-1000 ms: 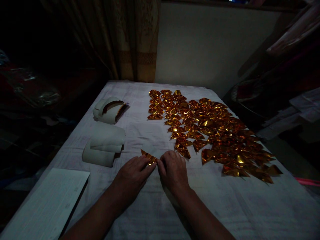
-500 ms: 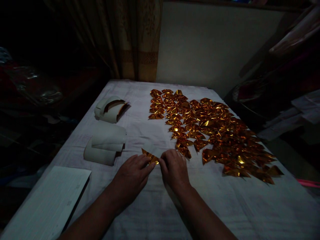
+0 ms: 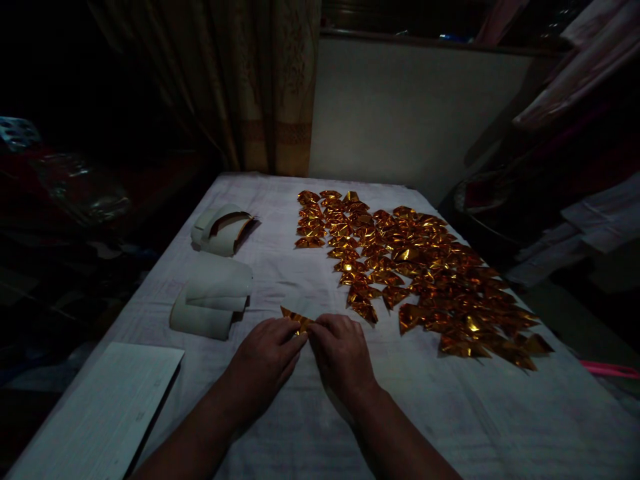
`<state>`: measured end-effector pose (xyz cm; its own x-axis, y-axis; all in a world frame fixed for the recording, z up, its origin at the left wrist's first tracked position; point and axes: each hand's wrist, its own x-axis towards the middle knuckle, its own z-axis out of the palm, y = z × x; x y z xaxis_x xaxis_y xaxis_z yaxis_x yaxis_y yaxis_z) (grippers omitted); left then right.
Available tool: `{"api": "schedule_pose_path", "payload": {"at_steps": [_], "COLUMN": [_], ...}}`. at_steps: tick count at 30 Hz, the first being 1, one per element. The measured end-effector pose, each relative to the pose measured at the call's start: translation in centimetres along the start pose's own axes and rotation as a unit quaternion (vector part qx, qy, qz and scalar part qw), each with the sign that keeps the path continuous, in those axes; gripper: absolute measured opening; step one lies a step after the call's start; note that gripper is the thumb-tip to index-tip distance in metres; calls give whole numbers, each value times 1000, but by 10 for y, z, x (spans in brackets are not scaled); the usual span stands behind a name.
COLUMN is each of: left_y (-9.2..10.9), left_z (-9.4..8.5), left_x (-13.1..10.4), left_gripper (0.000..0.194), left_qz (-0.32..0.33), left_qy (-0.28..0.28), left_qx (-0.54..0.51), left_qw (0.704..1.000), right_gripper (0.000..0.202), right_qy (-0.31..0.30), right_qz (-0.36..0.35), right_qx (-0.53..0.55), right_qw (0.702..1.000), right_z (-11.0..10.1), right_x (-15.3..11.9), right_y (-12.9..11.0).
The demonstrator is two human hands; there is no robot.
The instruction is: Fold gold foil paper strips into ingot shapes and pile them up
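Note:
Between my hands, on the cloth-covered table [image 3: 300,427], is a small piece of gold foil [image 3: 295,316] with a pointed end sticking out to the upper left. My left hand [image 3: 267,353] grips its near side with fingers and thumb. At its right end, my right hand [image 3: 345,350] pinches the foil, close to the left thumb. Part of the foil is hidden under the fingers. Many folded gold foil pieces [image 3: 425,267] lie in rows and a dense cluster to the right and beyond my hands.
Curved pale card pieces [image 3: 220,277] lie on the left of the table, with more curved pieces [image 3: 227,230] behind them. A flat white board [image 3: 107,407] lies at the near left. A curtain [image 3: 270,87] and wall stand behind.
My right hand has moved left along the foil, closer to my left hand. The whole view has shifted slightly, with the table's far edge lower in the picture.

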<state>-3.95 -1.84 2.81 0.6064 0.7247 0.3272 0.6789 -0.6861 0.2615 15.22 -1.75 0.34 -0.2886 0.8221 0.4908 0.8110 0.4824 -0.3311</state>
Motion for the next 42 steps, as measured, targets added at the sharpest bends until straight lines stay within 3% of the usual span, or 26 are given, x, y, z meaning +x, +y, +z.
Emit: {"api": "schedule_pose_path", "payload": {"at_steps": [7, 10, 18, 26, 33, 42], "left_y": [-11, -18, -30, -28, -25, -21], "left_z": [5, 4, 15, 10, -2, -1], "left_x": [0, -2, -8, 3, 6, 3], "left_gripper": [27, 28, 38, 23, 34, 27], "left_qz": [-27, -63, -69, -105, -100, -94], "left_qy": [53, 73, 86, 49, -6, -7], "left_qx": [-30, -1, 52, -9, -47, -27], "left_qw": [998, 995, 993, 993, 994, 995], "right_gripper": [22, 22, 19, 26, 15, 24], "right_qy": [-33, -41, -59, -89, -105, -92], "right_qz": [-4, 8, 24, 48, 37, 3], "right_qx": [16, 26, 29, 22, 12, 22], "right_qw": [999, 999, 998, 995, 994, 996], "right_z": [-1, -3, -6, -7, -4, -7], "right_x": [-2, -2, 1, 4, 10, 8], "right_y": [-1, -2, -3, -4, 4, 8]}}
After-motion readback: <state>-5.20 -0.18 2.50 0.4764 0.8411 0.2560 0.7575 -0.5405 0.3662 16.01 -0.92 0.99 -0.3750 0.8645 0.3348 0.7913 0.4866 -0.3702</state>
